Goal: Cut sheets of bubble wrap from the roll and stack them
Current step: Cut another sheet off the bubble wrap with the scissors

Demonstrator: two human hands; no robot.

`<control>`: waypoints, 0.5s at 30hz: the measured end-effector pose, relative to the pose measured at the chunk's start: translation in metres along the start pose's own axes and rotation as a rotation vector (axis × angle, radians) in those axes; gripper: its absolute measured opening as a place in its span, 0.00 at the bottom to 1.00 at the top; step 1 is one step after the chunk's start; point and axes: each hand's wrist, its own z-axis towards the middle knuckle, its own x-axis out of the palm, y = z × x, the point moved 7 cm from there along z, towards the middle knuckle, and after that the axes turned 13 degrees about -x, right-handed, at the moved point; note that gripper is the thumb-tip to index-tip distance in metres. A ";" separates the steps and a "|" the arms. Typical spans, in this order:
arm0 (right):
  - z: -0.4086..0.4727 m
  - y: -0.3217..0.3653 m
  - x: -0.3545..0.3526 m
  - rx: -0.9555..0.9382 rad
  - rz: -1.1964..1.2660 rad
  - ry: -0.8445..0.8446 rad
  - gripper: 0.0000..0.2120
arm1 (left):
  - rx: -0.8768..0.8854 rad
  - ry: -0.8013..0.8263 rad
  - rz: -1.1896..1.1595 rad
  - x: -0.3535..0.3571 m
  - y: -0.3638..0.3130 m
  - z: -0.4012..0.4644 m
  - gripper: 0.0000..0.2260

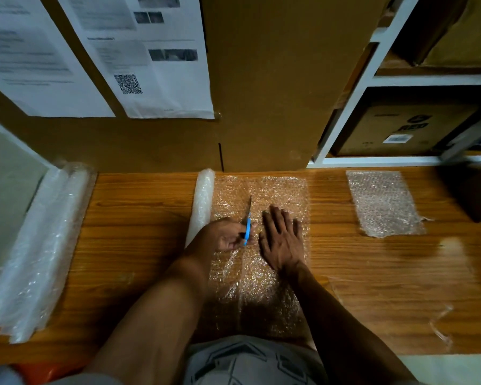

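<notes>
A small roll of bubble wrap point(203, 201) lies mid-table, its loose end spread out as a sheet point(261, 287) that runs toward me. My left hand point(222, 236) grips blue-handled scissors point(247, 226), blades pointing away, partway along the sheet just right of the roll. My right hand point(281, 240) presses flat on the sheet with straight fingers, right of the scissors. A cut piece of bubble wrap point(383, 204) lies on the table to the right.
A large bubble wrap roll point(36, 245) lies along the left edge of the wooden table point(139, 245). Cardboard boxes point(275, 93) with taped papers stand behind. A white shelf point(353, 107) with boxes is back right. A dark box point(472, 190) sits far right.
</notes>
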 end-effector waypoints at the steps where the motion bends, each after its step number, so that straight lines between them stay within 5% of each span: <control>1: 0.002 -0.003 0.003 0.002 -0.011 0.026 0.33 | -0.001 -0.002 0.005 0.000 -0.001 -0.001 0.13; 15: -0.002 -0.006 0.007 0.009 -0.038 0.031 0.34 | -0.030 0.029 0.017 0.001 -0.025 -0.004 0.16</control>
